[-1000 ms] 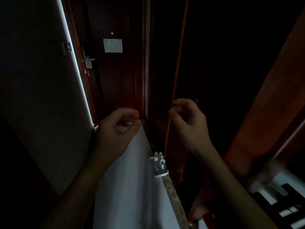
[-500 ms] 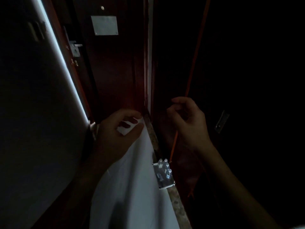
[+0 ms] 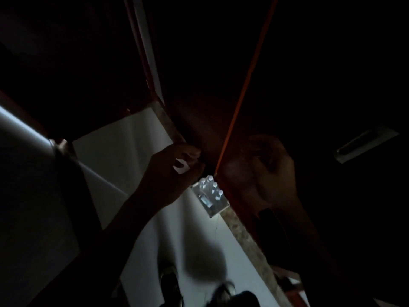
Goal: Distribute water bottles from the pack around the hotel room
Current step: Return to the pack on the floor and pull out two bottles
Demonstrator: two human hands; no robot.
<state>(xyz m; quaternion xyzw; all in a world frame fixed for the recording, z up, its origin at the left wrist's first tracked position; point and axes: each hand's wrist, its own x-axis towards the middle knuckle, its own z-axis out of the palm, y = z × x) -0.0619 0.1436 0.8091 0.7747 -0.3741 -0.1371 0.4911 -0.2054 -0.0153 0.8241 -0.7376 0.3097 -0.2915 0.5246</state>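
A shrink-wrapped pack of small clear water bottles [image 3: 208,195] with white caps stands on the pale floor against the dark wooden wall, below and between my hands. My left hand [image 3: 174,173] hovers just up-left of the pack, with its fingers pinched on a small white card-like piece [image 3: 181,167]. My right hand [image 3: 266,169] hangs to the right of the pack in front of the dark wood. Its fingers are curled in, and I see nothing in it in the dim light. Neither hand touches the pack.
The corridor is narrow and very dark. A closed dark door stands ahead and a pale wall [image 3: 33,196] is on the left. On the right are wooden panels with an orange edge [image 3: 243,85] and a metal recessed handle [image 3: 365,144]. A stone strip [image 3: 247,235] borders the floor. My shoes [image 3: 170,282] are below.
My view has tilted down toward the floor, so the door has slid up and the bottle pack now sits close under my hands. Both hands keep their curled poses.
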